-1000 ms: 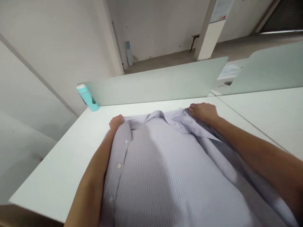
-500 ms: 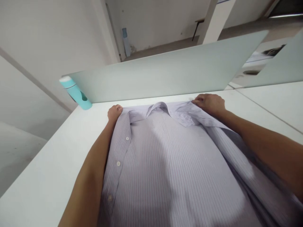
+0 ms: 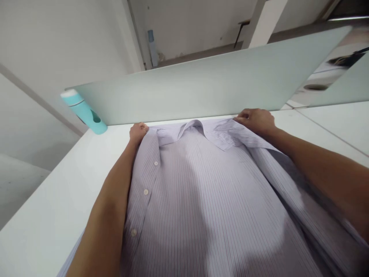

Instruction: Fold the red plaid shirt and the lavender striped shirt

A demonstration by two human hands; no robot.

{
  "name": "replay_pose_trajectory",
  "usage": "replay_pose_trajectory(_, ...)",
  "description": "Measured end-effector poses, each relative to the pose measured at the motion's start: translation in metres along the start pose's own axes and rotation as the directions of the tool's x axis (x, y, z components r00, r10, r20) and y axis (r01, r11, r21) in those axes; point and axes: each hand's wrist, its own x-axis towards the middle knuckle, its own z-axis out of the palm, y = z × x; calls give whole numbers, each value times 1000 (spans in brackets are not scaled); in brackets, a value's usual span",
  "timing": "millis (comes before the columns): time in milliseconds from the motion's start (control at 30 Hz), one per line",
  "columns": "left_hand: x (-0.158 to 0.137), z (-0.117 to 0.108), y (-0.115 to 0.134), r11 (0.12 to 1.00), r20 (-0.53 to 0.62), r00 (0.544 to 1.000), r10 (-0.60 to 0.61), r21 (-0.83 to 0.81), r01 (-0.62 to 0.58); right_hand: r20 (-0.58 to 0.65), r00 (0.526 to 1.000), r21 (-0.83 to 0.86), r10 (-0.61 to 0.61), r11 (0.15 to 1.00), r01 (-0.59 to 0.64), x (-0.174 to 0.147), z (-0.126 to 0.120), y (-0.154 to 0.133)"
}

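The left hand (image 3: 138, 132) and right hand (image 3: 256, 120) are well apart, each pinched on a shoulder corner of the striped shirt (image 3: 178, 192); the shirt lies spread open on the desk (image 3: 72, 184), its collar (image 3: 193, 124) between the hands, white buttons (image 3: 146, 192) down the left front; the cloth looks light, soft and quick to crease, probably best gripped at the shoulders; beyond, a turquoise container (image 3: 86, 113) sits beside the frosted panel (image 3: 187, 88).

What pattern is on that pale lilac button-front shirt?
The shirt has thin, darker stripes, mostly lengthwise; head view shows them best.
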Motion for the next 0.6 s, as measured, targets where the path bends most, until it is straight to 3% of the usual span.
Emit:
replay_pose_trajectory(167, -19, -10, -3, 999, 30, 999, -21, 47, 20, 31, 999, -23, -9, 1000, 10, -13, -1, 6)
replay_pose_trajectory(367, -54, -28, -5, 988, 12, 998, -56, 148, 53, 44, 987, -97, -156, 982, 160, -46, -17, 17)
replay_pose_trajectory(500, -93, -54, -21, 974, -29, 998, 51, 224, -43, -64, 944, -36, -323, 946, 321, -97, -38, 38)
replay_pose_trajectory(600, -135, -81, -41, 966, -36, 987, 157, 214, -146, -156, 919, 13, -363, 929, 369, -151, -54, 62)
